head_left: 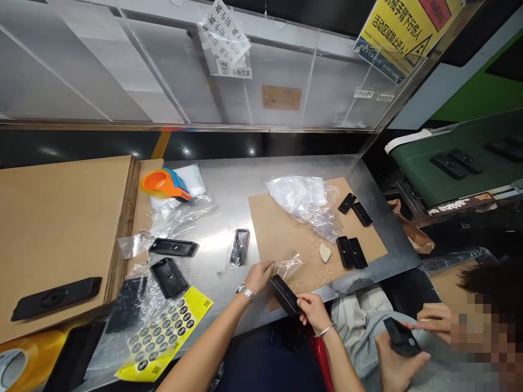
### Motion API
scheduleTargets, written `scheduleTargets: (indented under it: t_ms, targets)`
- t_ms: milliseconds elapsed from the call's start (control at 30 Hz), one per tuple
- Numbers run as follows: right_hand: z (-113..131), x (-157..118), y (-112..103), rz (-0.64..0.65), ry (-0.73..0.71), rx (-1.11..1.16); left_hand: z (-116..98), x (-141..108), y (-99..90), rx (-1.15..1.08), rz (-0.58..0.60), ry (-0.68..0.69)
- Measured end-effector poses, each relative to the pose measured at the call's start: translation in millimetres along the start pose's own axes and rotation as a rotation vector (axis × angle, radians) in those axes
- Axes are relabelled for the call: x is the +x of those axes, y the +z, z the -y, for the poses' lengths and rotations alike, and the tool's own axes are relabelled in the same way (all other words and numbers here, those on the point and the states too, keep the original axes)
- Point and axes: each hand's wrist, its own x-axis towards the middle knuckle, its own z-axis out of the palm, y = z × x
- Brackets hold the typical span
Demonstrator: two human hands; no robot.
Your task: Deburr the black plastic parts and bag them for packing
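My right hand [315, 313] is closed on one end of a long black plastic part [285, 295], held at a slant over the table's front edge. Beside its far end, my left hand [260, 276], with a watch on the wrist, pinches the edge of a small clear plastic bag [289, 265]. Whether the part's tip is inside the bag, I cannot tell. Left of my hands lies a black part wrapped in clear film [239, 247]. On the cardboard sheet [265, 228] to the right are a pair of black trays [351, 253] and a pale lump [324, 252].
A pile of clear bags [302, 198] lies at the back. On the left are stacked cardboard [61, 218], orange and blue scoop-like items [165, 184], yellow sticker sheets [163, 332] and a tape roll [28, 356]. At right, a co-worker's hand [392, 356] holds a black part near a green conveyor [429, 163].
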Motion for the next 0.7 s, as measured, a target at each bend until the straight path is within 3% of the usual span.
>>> scheduleTargets:
  t_ms: [233,433,567,700]
  targets:
    - [-3,-4,16,-0.23,-0.072,-0.221,-4,-20,18.2,0.151,0.033,-0.045]
    - [2,-11,27,-0.366,-0.258,-0.525,-2,-32,38.7,0.317,-0.097,-0.082]
    - [1,-13,30,-0.363,-0.322,-0.645,2,-34,38.0,0.37,-0.207,0.028]
    - [1,-8,33,-0.354,-0.358,-0.678,5,-34,40.3,0.367,-0.204,0.22]
